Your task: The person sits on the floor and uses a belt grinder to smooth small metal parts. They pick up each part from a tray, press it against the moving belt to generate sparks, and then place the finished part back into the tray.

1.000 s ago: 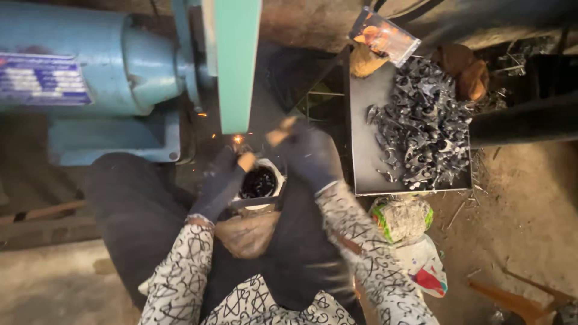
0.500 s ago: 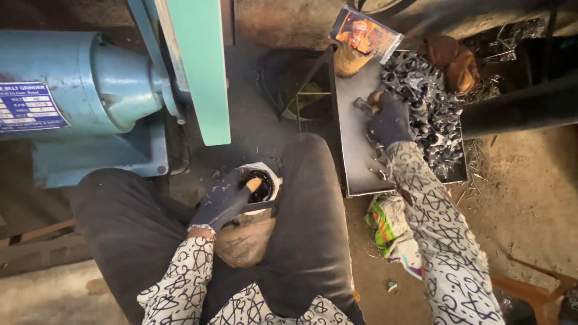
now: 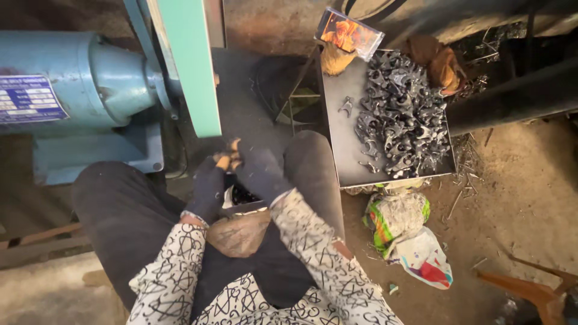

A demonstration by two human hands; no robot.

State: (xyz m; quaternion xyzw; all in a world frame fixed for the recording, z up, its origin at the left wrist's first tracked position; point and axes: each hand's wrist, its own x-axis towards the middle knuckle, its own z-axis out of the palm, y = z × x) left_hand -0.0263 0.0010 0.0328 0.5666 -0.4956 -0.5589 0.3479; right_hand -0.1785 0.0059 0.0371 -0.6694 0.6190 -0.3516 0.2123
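Hands meet just below the lower end of the green belt guard (image 3: 191, 66), above the person's lap. Left hand (image 3: 208, 189) and right hand (image 3: 260, 171), both in dark gloves with worn orange fingertips, are closed together around a small workpiece (image 3: 229, 157). The piece is almost wholly hidden by the fingers; its shape, long axis and heading cannot be told. A small container (image 3: 241, 197) of dark contents sits between the knees, partly covered by the wrists. The blue motor housing (image 3: 78, 78) stands to the left. To the right, a metal tray (image 3: 344, 150) holds a heap of dark metal parts (image 3: 402, 117), well apart from the hands. Crumpled bags (image 3: 403, 232) lie on the dirt floor below the tray.
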